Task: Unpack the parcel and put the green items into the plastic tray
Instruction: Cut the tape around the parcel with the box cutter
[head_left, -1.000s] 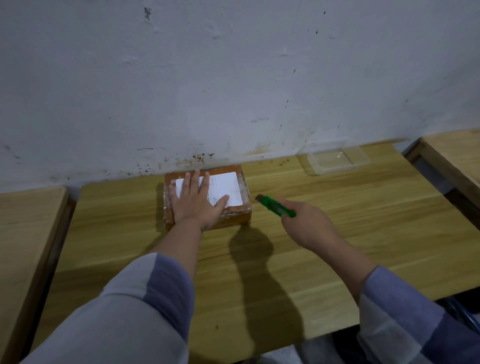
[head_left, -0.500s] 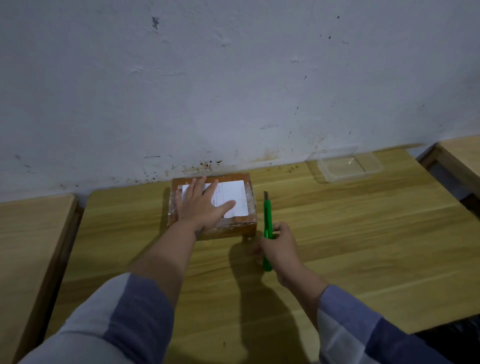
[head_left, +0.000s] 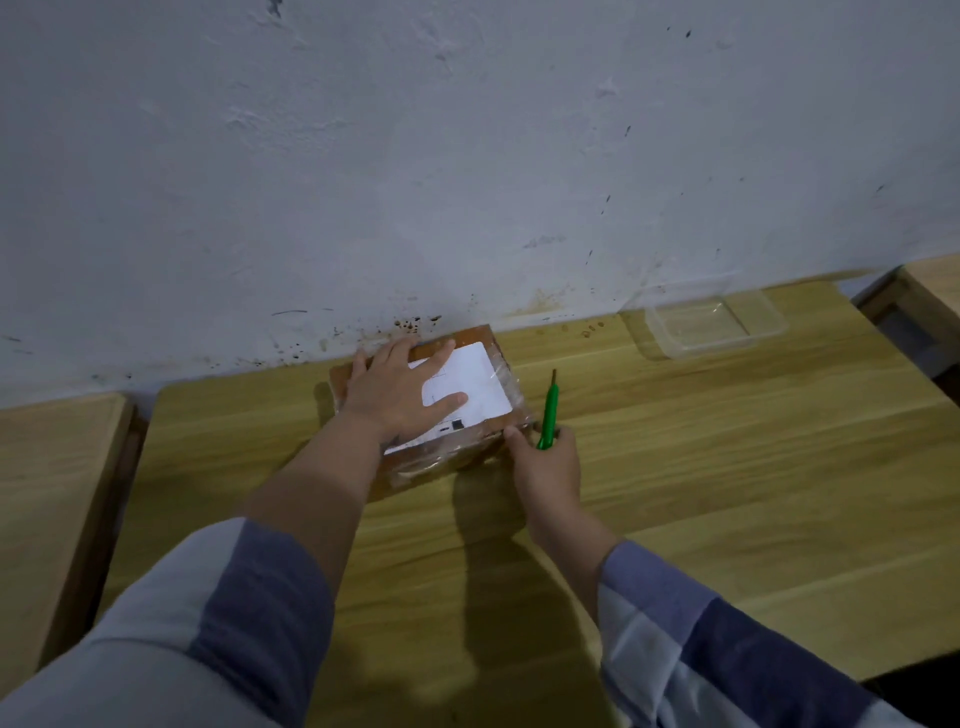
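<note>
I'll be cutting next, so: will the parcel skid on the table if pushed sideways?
Probably yes: the parcel is wrapped in glossy film on smooth wood. The left hand pressed flat on top likely steadies it. Low and wide, it seems unlikely to tip.

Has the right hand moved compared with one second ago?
Yes. The right hand, gripping the green cutter, has come in toward the parcel and now touches its near right corner; earlier it was apart from it.
</note>
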